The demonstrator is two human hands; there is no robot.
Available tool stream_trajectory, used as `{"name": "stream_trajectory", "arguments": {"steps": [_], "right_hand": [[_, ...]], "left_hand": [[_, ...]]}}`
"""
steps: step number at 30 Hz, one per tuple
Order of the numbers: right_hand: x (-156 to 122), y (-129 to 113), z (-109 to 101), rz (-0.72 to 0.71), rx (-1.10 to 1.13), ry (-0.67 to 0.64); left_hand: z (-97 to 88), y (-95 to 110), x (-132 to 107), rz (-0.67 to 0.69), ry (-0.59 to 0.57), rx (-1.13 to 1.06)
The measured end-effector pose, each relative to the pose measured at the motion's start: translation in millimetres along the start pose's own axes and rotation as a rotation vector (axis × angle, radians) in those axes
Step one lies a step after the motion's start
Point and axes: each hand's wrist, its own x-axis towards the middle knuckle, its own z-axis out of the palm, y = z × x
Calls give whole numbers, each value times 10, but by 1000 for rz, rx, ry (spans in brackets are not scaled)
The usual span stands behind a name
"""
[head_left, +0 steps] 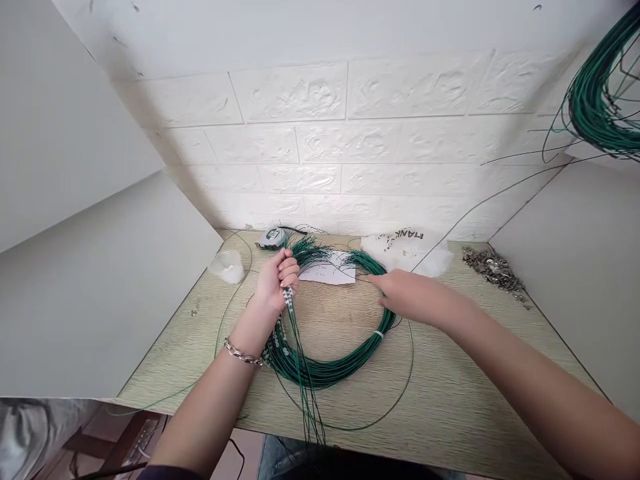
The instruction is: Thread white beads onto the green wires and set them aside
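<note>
Two bare hands work at a coil of green wire (325, 375) that lies on the counter (460, 393), its ring parting at the far side, where the ends fray out over a sheet of white paper (327, 275). The left hand (281, 277) is fisted around a bunch of green strands (301, 360) with small white pieces (288, 297) on them; the bunch runs lengthwise toward the body, crossing the near-left of the ring and hanging past the counter's front edge. The right hand (403, 293) reaches across the ring's right side, index finger pointing left toward the gap; whether it pinches a wire is unclear. It is the nearer hand to the right-hand ends, while the left is beside the other tuft. Bare counter stretches right of the ring; behind, a tape measure (271, 238) and a plastic bag (433, 257) crowd the wall (320, 143).
</note>
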Motion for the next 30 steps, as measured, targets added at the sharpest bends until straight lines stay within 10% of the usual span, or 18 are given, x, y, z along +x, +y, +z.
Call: {"name": "stream_trajectory", "arguments": {"steps": [4,9,20,30], "right_hand": [[-72,-146,-22,145,-233,31],[-94,-262,73,43,-4,259],[-85,-765,848,25,1322,-470],[-185,-607,832,185,1727,-471]], "left_hand": [[19,-62,-19,11,4,29],[60,-143,-40,45,46,132],[23,-406,-53,143,6,281],[12,-384,-32,166,-37,392]]}}
